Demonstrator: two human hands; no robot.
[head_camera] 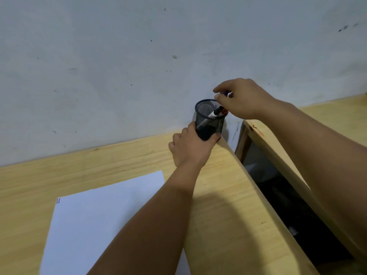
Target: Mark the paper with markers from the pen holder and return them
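A black mesh pen holder (208,116) stands at the far right corner of the wooden desk, against the wall. My left hand (190,147) grips its base from the near side. My right hand (240,98) hovers just above its rim, fingertips pinched on a marker with a blue cap (225,93). Inside the holder lean a black-capped marker (215,113) and a red one (224,111). A white sheet of paper (99,225) lies on the desk at lower left, with small coloured marks (58,201) at its far left corner.
The light wooden desk (119,161) meets a grey-white wall (139,56) at the back. To the right a dark gap (288,195) separates it from a second wooden desk (327,112). My forearms cross the lower middle and right.
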